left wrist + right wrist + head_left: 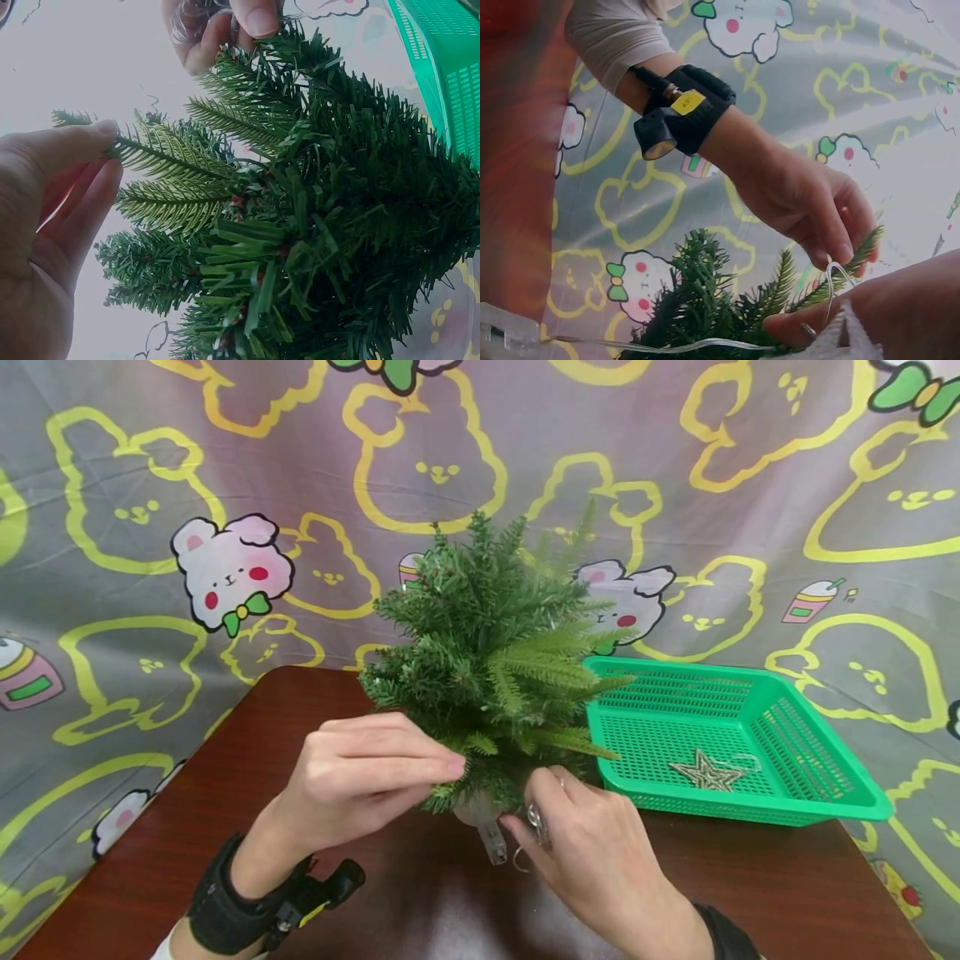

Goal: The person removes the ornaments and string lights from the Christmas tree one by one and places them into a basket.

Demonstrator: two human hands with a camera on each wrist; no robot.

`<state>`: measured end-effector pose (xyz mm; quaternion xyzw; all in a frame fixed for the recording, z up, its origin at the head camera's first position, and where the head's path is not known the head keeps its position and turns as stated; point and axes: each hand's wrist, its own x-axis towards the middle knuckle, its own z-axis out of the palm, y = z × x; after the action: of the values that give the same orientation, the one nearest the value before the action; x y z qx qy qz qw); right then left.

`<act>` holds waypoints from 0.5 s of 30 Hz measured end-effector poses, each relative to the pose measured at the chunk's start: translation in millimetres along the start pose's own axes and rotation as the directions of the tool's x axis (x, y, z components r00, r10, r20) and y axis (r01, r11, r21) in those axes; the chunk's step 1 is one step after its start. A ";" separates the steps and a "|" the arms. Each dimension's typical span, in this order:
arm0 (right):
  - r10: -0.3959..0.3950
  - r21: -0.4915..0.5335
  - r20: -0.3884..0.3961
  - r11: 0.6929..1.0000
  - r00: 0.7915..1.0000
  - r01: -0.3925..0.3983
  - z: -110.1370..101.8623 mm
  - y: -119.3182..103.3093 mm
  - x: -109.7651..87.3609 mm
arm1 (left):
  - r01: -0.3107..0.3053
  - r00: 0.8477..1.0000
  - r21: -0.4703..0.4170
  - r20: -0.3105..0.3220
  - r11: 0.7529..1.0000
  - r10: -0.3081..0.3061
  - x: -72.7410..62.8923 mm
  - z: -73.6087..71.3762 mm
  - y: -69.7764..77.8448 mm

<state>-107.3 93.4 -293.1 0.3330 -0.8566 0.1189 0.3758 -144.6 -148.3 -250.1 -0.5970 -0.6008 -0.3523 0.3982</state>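
Observation:
A small artificial Christmas tree (480,652) stands on the table, with dark green and lighter green branches. At its lower left, my left hand (367,768) pinches the tip of a light green branch (176,161) between thumb and fingers. Low on the tree's right side, my right hand (600,835) grips a bundle of thin clear wire (187,26), apparently a light string, partly hidden by the fingers. A clear battery box (492,843) hangs in front of the tree's base. In the right wrist view, a strand of wire (667,347) runs between the box and the right hand.
A green plastic basket (825,777) sits to the right of the tree, holding a glittery star ornament (705,772) with a loop of string. Behind the brown table (277,718) hangs a patterned cloth (300,443). Each wrist wears a black strap.

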 end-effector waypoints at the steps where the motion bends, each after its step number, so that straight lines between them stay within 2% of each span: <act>1: -0.012 0.010 -0.009 1.000 1.000 0.013 -0.6 0.5 -0.1 | 0.000 1.000 0.000 -0.001 1.000 0.000 0.1 -0.1 0.0; 5: -0.043 0.058 -0.039 0.997 0.998 0.046 -3.2 3.4 -0.4 | -0.002 1.000 -0.001 -0.001 1.000 0.002 0.3 -0.2 0.0; 10: -0.070 0.179 -0.032 0.981 0.997 0.074 -7.3 8.3 1.0 | 0.003 1.000 0.006 -0.002 1.000 -0.003 0.4 -0.2 0.5; 13: -0.088 0.261 -0.003 0.962 0.996 0.085 -12.1 11.3 1.8 | 0.008 1.000 0.009 -0.001 1.000 -0.008 0.4 -0.2 0.8; 15: -0.092 0.294 0.045 0.953 0.995 0.074 -16.7 13.1 2.0 | 0.010 1.000 0.010 -0.001 1.000 -0.010 0.1 -0.4 0.8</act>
<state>-107.5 109.8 -279.5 0.4239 -0.8254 0.2187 0.3020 -143.7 -148.6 -249.8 -0.5918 -0.6054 -0.3517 0.3995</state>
